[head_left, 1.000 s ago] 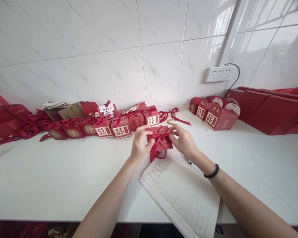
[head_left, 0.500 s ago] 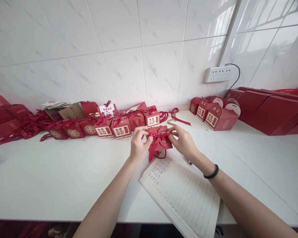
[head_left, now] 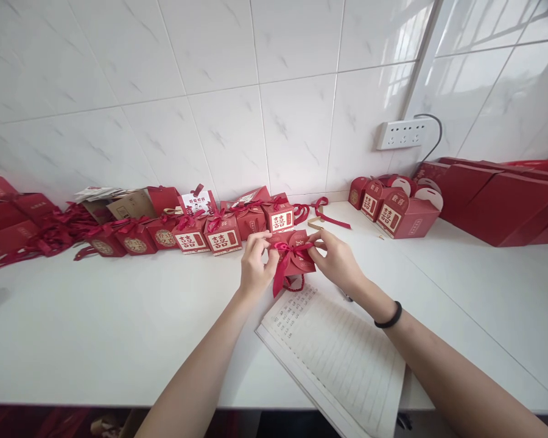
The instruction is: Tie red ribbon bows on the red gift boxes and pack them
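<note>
A small red gift box (head_left: 298, 260) with a red ribbon (head_left: 283, 267) across its top sits between my two hands on the white table (head_left: 95, 328). My left hand (head_left: 254, 265) pinches the ribbon on the box's left side. On the right side, my right hand (head_left: 336, 260) pinches the other end; a black band circles that wrist. A ribbon tail hangs down the front of the box. The box stands at the top edge of a lined notebook (head_left: 342, 359).
A row of finished red boxes (head_left: 219, 234) with ribbons lines the tiled wall. More red boxes (head_left: 395, 210) stand at the right, with flat red cartons (head_left: 497, 201) behind. A pen (head_left: 346, 295) lies beside the notebook. A power strip (head_left: 402, 135) hangs on the wall.
My fingers have shifted slightly on the ribbon and the left hand has moved a little closer to the knot. The box stays in place.
</note>
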Motion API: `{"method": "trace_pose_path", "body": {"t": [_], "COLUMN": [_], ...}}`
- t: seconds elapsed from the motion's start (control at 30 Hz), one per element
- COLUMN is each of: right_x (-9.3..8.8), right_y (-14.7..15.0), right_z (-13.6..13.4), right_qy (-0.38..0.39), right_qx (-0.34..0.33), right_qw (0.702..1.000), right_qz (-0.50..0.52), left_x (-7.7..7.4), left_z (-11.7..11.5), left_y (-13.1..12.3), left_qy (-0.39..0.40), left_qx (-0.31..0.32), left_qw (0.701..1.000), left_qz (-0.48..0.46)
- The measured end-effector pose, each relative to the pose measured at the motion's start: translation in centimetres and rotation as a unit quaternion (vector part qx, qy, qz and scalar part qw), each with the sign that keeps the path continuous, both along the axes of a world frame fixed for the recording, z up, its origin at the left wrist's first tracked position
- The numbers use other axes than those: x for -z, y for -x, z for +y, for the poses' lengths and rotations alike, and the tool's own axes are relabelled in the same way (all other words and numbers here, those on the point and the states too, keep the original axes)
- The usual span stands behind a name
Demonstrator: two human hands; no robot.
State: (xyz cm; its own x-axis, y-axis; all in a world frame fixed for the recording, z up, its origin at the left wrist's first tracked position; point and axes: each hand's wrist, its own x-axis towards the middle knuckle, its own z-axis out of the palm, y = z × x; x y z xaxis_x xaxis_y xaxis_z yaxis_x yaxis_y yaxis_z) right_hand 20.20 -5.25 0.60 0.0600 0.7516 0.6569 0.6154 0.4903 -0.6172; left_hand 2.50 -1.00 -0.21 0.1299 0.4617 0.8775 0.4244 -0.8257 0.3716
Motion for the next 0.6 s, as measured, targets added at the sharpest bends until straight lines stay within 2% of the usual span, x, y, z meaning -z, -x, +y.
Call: {"method": "trace_pose_path", "body": {"t": [0.1,0.37,0.6], "right_x": [0.02,0.08,-0.10], "right_y": [0.01,-0.01,0.07], "right_z": [-0.06,-0.10,-0.30], "right_qy": [0.007,0.008,0.011], "right_qx": [0.002,0.002,0.000], "right_qw": [1.000,1.000,1.000], "right_qz": [0.005,0.006,0.001], "left_x": [0.07,-0.12,0.01], "left_z": [0.01,-0.18,0.01], "left_y": [-0.02,-0.07,-0.10], "left_qy": [-0.006,-0.080,-0.084], "left_qx": [0.001,0.007,-0.010], "left_qw": [1.000,0.997,0.996], "left_qz": [-0.005,-0.022,-0.022]}}
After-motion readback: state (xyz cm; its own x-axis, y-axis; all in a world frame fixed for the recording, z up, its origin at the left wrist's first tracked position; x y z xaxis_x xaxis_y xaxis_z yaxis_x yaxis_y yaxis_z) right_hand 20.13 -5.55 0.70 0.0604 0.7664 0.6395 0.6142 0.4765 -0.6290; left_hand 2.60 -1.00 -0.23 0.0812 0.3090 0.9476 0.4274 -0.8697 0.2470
